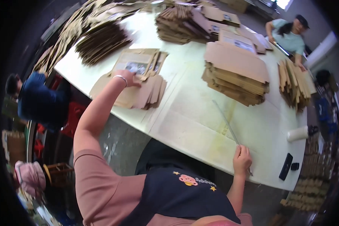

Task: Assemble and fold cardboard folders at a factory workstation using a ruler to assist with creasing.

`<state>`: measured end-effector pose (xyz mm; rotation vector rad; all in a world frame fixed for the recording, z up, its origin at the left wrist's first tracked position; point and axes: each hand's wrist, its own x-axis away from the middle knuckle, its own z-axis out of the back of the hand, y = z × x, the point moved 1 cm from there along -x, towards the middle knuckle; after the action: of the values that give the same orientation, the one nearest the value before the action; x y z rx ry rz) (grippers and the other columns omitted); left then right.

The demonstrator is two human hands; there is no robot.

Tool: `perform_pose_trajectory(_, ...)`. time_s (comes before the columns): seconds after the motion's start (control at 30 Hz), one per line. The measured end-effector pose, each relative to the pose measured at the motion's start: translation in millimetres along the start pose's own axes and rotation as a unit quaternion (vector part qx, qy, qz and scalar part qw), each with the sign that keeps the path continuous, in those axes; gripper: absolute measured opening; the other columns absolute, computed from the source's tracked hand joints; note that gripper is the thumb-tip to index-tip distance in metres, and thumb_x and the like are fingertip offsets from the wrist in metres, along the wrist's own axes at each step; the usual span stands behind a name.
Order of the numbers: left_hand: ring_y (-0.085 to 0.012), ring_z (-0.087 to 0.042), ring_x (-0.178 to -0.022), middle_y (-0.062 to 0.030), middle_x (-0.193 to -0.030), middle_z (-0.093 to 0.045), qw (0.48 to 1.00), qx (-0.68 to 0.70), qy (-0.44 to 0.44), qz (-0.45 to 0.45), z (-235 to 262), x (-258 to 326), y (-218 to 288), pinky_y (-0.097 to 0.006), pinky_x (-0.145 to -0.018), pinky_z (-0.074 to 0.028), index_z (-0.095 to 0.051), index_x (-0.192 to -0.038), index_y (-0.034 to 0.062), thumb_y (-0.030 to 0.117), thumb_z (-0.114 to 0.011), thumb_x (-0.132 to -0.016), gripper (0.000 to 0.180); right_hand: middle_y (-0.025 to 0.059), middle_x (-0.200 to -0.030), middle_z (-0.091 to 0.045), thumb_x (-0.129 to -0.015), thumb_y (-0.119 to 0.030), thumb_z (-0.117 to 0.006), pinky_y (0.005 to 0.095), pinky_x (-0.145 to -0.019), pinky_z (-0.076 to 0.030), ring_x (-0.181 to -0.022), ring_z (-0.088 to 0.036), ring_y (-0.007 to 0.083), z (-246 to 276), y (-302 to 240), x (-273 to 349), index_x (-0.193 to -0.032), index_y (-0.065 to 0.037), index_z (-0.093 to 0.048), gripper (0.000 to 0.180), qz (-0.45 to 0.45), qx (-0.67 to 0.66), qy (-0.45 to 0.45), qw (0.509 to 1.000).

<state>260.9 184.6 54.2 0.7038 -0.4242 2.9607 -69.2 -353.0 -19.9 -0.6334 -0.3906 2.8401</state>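
Note:
My left hand reaches out to a stack of flat brown cardboard sheets near the table's left edge, fingers resting on the top sheet; a bracelet circles the wrist. A printed flat carton lies just beyond it. My right hand sits at the table's near edge, fingers closed on the end of a long thin metal ruler that lies diagonally across the white table.
Stacks of flat cartons cover the far table. A white roll and a black phone-like object lie at the right. One person works at the far right; another person sits at the left.

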Motion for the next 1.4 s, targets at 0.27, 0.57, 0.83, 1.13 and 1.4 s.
perform_pose_trajectory(0.27, -0.0384, -0.036, -0.152, -0.0065, -0.168, -0.035, 0.882, 0.070, 0.330, -0.330, 106, 50, 213, -0.053, -0.123, -0.032, -0.040, -0.160, 0.0252, 0.055, -0.065, -0.096, 0.075, 0.0124, -0.092, -0.069, -0.103, -0.026, -0.062, 0.0472, -0.067, -0.052, -0.081, -0.068, 0.0380, 2, -2, 4, -0.099, -0.010, -0.069, 0.018, 0.005, -0.017, 0.006, 1.000)
perform_pose_trajectory(0.57, -0.0278, -0.057, -0.131, -0.0089, -0.137, -0.064, 0.854, 0.101, 0.417, -0.293, 121, 25, 322, -0.056, -0.108, -0.043, -0.051, -0.151, 0.0255, 0.055, -0.062, -0.096, 0.063, 0.0093, -0.090, -0.068, -0.101, -0.029, -0.063, 0.0451, -0.065, -0.053, -0.078, -0.068, 0.0354, -1, -3, 3, -0.096, -0.013, -0.069, 0.018, 0.031, -0.007, 0.022, 0.999)
perform_pose_trajectory(0.83, -0.0200, -0.064, -0.107, -0.0043, -0.113, -0.069, 0.829, 0.047, 0.411, -0.375, 60, 116, 262, -0.039, -0.088, -0.053, -0.068, -0.127, 0.0182, 0.023, -0.066, -0.090, 0.037, 0.0116, -0.096, -0.070, -0.103, -0.031, -0.061, 0.0474, -0.068, -0.054, -0.084, -0.068, 0.0387, -3, 3, 8, -0.102, -0.013, -0.070, 0.020, -0.032, 0.006, 0.004, 0.999)
perform_pose_trajectory(1.13, -0.0262, -0.060, -0.120, -0.0090, -0.138, -0.062, 0.764, 0.083, 0.372, -0.520, -112, 245, 195, -0.045, -0.106, -0.048, -0.067, -0.132, 0.0073, 0.021, -0.061, -0.089, 0.046, 0.0082, -0.099, -0.072, -0.105, -0.030, -0.060, 0.0451, -0.066, -0.054, -0.084, -0.070, 0.0345, -6, -1, -1, -0.108, -0.014, -0.071, 0.019, -0.047, 0.029, 0.068, 0.996)
perform_pose_trajectory(1.4, -0.0243, -0.063, -0.118, -0.0071, -0.135, -0.065, 0.753, 0.075, 0.331, -0.563, -115, 213, 200, -0.041, -0.102, -0.051, -0.069, -0.129, 0.0112, 0.030, -0.068, -0.089, 0.044, 0.0126, -0.106, -0.073, -0.105, -0.024, -0.062, 0.0431, -0.073, -0.057, -0.092, -0.072, 0.0351, 4, -3, 5, -0.110, -0.007, -0.071, 0.020, -0.037, 0.016, 0.047, 0.998)
